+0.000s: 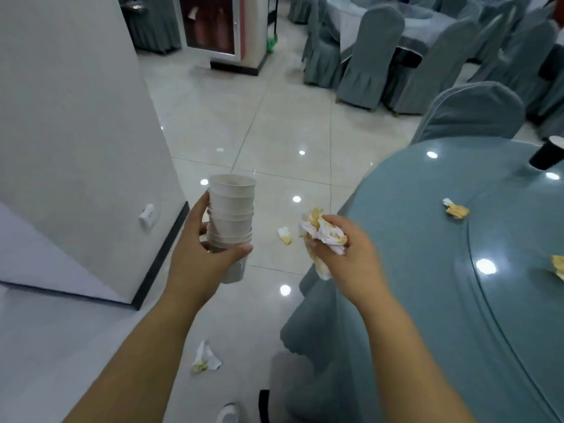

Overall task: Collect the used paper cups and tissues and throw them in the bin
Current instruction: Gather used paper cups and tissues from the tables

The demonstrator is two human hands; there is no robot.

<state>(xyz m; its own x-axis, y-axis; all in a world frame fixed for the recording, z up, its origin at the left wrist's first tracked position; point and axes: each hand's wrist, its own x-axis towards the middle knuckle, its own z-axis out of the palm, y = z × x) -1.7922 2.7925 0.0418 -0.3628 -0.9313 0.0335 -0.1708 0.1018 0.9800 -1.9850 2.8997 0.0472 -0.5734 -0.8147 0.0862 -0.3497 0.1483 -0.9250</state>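
left hand (203,254) curled round an upright cup stack (232,209), right hand (345,254) clenched on a tissue wad (323,233); a loose tissue (284,235) lies on the floor (274,117) between them, nearer the right.

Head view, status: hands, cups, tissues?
Left hand grips cup stack. Right hand grips tissue wad. Loose tissues lie on floor and table; no bin in view.

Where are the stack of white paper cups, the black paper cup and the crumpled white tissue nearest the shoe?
stack of white paper cups (232,206): head view, upper cup's side.
black paper cup (547,154): head view, side wall.
crumpled white tissue (210,357): head view, middle.
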